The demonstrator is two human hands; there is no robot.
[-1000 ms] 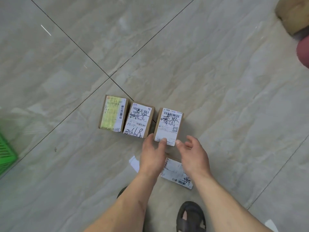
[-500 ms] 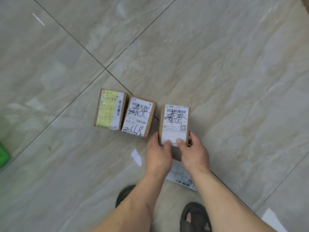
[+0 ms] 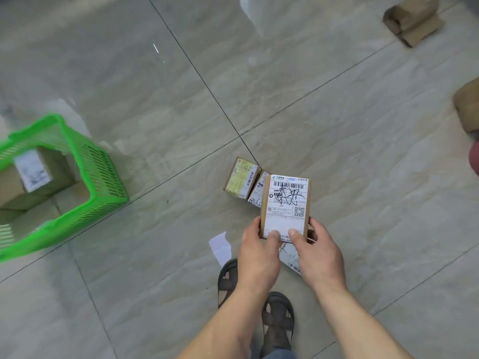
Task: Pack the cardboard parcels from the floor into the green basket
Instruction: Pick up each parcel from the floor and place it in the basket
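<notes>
Parcel (image 3: 285, 203) now off the floor — we grip its near end with left hand (image 3: 259, 252) and right hand (image 3: 317, 251), thumbs on the label. Next we carry it to the green basket (image 3: 103, 174) at our left — two parcels (image 3: 242, 181) remain.

Held parcel (image 3: 285, 203) label: barcode, QR code, "J09", scrawled marker chars.

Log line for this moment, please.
both hands: left hand, right hand | holding: white-labelled cardboard parcel | target: green plastic basket, left
</notes>
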